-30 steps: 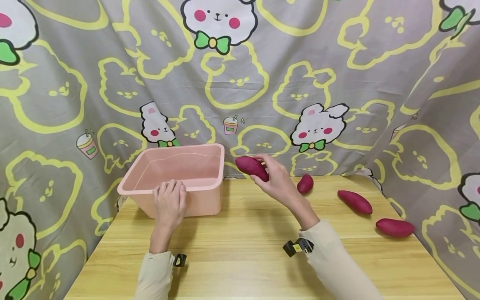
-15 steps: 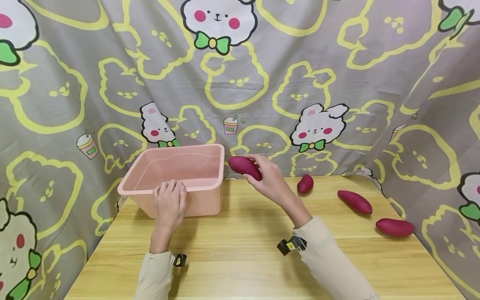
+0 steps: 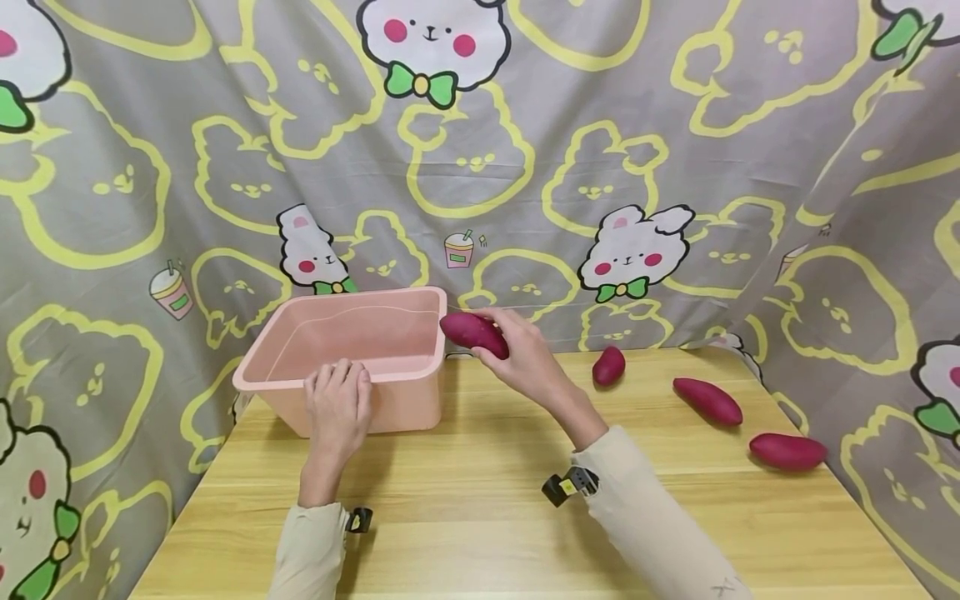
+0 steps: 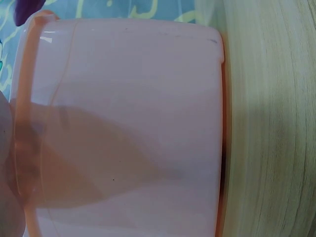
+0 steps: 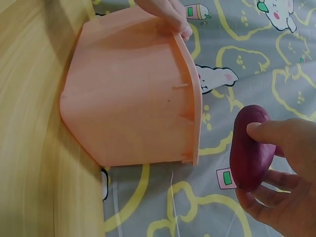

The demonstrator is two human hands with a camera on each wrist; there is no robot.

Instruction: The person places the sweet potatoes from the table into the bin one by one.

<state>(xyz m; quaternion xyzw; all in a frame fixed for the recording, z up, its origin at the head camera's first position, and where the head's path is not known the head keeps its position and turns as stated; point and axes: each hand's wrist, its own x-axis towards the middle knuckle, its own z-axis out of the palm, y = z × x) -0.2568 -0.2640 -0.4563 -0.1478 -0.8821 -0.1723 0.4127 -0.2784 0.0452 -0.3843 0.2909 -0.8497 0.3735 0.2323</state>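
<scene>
1. Head view: tub (image 3: pixel 401 406) stands by the curtain (image 3: pixel 562 100); table (image 3: pixel 465 533) runs right of tub to three loose potatoes (image 3: pixel 707 402).
2. Left hand (image 3: pixel 337 408): fingers curled over tub's near rim.
3. Right hand (image 3: pixel 525 354): grips held potato (image 3: pixel 468 330), just right of tub, off the table.
4. Tub smooth, pink; potatoes purple, rounded; table wood-grained.

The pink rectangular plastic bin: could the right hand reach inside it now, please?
Likely yes: the bin is open-topped, and the right hand, gripping an elongated purple sweet potato, is beside it, seemingly unobstructed.
</scene>
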